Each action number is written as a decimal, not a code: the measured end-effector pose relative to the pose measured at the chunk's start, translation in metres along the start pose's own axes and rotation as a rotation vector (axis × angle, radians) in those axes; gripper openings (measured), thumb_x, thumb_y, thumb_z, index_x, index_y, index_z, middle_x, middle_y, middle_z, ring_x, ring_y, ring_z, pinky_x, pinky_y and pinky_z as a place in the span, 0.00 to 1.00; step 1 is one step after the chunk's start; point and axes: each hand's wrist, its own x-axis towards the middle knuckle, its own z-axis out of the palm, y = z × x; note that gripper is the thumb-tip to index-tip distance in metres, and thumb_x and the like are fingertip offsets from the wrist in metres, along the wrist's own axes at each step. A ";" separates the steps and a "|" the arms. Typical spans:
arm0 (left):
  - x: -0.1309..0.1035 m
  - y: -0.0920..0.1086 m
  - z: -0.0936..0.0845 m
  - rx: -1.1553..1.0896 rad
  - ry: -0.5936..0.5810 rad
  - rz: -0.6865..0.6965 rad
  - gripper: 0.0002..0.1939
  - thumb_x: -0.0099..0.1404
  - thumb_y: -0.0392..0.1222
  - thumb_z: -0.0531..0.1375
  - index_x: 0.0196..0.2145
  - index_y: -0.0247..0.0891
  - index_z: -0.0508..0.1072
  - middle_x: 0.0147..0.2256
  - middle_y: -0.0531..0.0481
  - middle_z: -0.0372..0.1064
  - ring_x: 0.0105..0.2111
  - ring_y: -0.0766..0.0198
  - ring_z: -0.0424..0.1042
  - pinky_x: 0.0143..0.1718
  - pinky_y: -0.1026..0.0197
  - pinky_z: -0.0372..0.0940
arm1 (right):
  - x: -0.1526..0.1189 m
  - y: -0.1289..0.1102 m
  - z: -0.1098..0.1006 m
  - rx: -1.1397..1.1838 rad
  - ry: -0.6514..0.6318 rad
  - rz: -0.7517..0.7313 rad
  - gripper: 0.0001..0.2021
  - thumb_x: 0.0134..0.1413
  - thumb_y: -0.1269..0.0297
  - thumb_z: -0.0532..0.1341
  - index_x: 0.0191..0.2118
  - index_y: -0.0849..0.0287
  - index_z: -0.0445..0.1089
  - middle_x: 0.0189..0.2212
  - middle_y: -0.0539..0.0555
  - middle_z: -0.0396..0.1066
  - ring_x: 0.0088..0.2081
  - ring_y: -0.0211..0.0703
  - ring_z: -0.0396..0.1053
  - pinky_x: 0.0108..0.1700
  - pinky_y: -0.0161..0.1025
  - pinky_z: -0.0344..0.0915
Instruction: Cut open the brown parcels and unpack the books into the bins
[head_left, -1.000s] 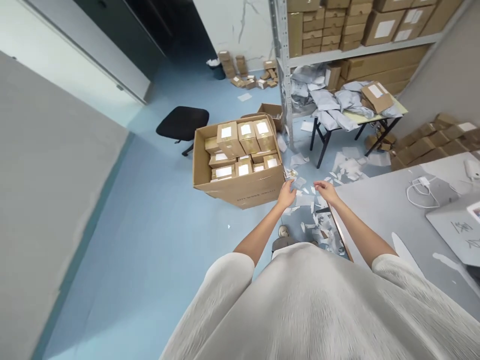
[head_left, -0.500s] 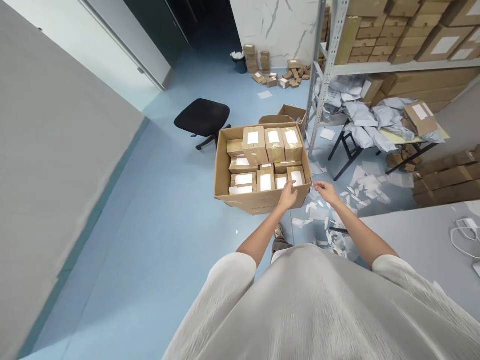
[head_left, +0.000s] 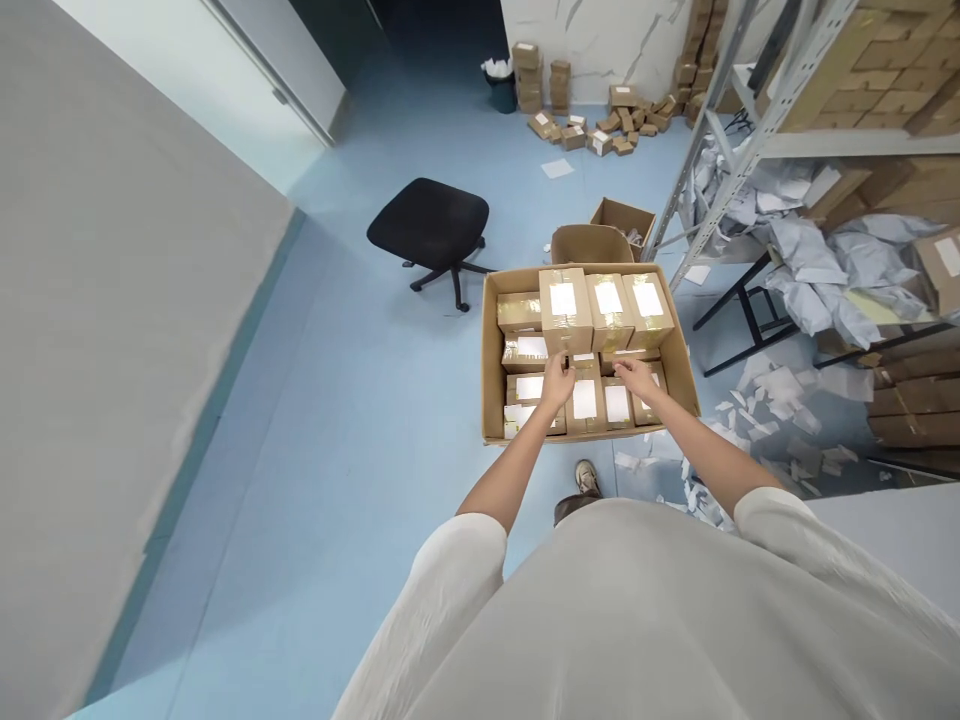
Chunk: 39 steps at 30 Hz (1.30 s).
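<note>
A large open carton (head_left: 491, 330) stands in front of me, packed with small brown boxes, most bearing white labels. Three taller boxes, one of them a labelled box (head_left: 568, 312), stand side by side at its far side. My left hand (head_left: 557, 384) is over the carton's middle, fingers curled together just below that box. To its right, my right hand (head_left: 637, 379) hovers above the near row with thumb and fingers pinched. Whatever either hand holds, if anything, is too small to make out. A small box (head_left: 584, 400) with a white label lies between my hands.
A black stool-like chair (head_left: 429, 225) is at the far left of the carton. Behind it are two open cartons, one a brown carton (head_left: 592, 244). A metal rack (head_left: 750, 150), grey mailing bags (head_left: 810, 260) and scattered paper scraps (head_left: 780, 390) lie to the right.
Both hands have moved from the carton's near right corner inward over its contents, and closer together. The view has shifted, so the carton now appears further right and is seen more from above.
</note>
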 end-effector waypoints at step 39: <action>0.012 -0.010 -0.025 0.123 0.244 0.010 0.22 0.82 0.57 0.57 0.52 0.39 0.83 0.40 0.44 0.66 0.46 0.50 0.73 0.54 0.51 0.71 | 0.049 -0.042 0.054 -0.016 0.104 0.044 0.23 0.52 0.56 0.68 0.53 0.52 0.69 0.51 0.56 0.77 0.50 0.53 0.75 0.57 0.52 0.75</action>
